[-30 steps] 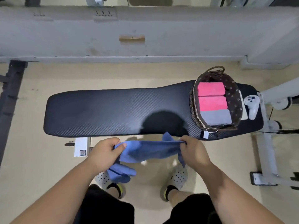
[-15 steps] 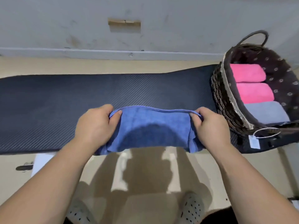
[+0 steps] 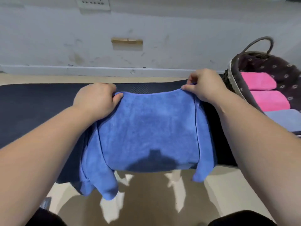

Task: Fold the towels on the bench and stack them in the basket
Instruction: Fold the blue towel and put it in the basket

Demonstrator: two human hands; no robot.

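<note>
Pinching 1 blue towel: left hand, right hand; basket: 2 pink towels, 1 grey towel.

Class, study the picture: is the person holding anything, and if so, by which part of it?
Yes: the blue towel, gripped at its two far corners, the left hand on the left corner and the right hand on the right.

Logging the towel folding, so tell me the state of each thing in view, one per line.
Blue towel, spread on the bench, near corners hanging off the front.
Left hand, pinches the towel's far left corner.
Right hand, pinches its far right corner.
Basket, at the bench's right end, holding three towels.
Pink towels, two, folded, side by side in the basket.
Grey towel, folded, beside them.
</note>
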